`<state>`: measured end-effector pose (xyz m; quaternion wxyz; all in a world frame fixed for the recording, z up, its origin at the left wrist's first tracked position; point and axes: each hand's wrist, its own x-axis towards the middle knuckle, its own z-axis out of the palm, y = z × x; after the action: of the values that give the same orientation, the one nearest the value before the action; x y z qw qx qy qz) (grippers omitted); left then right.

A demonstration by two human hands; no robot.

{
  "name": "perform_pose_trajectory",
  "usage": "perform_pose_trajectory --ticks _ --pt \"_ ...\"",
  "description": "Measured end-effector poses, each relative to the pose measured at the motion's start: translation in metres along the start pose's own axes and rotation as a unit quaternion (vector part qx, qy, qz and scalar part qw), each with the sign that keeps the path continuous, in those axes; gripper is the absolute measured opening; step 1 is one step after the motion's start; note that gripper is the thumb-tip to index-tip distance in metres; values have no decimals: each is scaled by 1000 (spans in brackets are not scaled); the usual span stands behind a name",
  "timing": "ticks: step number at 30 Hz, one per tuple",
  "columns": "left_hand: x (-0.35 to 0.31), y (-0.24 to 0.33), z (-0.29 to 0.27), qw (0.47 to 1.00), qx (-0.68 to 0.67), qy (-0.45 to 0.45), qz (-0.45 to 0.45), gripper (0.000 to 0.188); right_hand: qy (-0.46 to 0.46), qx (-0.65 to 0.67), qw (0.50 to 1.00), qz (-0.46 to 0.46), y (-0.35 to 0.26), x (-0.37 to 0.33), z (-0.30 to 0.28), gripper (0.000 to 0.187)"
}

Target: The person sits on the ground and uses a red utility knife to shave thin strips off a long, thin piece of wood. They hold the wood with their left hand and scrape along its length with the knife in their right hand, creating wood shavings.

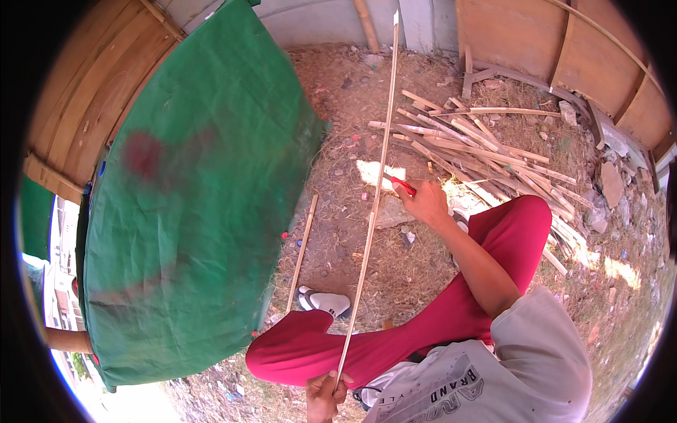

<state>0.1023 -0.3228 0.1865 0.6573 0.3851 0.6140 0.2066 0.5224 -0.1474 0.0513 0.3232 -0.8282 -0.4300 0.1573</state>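
Left fingers [326,384]: curled tight round the near end of a long bamboo strip [374,204].
Right fingers [423,199]: closed on a red-handled knife [402,185], pressed against the strip's middle.
Strip: runs from my lap out over the dirt ground [338,240], towards the pile of split bamboo [479,144].
Risk: I judge the blade could slip along the thin strip towards my red trouser leg [486,261].
Hidden: blade edge unseen; my left hand is cut off by the frame.
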Motion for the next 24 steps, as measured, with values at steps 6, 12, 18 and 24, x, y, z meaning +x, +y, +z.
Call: perform_pose_trajectory --ticks 6,12,18,24 --pt "20 0 13 993 35 31 112 35 -17 21 999 37 -16 -21 -16 54" --pt "88 -10 37 962 136 85 221 39 2 121 992 34 -11 -15 -12 55" --pt "127 -6 59 922 212 142 292 40 -22 186 982 28 -1 -12 6 57" --pt "143 -8 58 927 199 136 289 39 -43 230 972 7 -4 -14 11 60"
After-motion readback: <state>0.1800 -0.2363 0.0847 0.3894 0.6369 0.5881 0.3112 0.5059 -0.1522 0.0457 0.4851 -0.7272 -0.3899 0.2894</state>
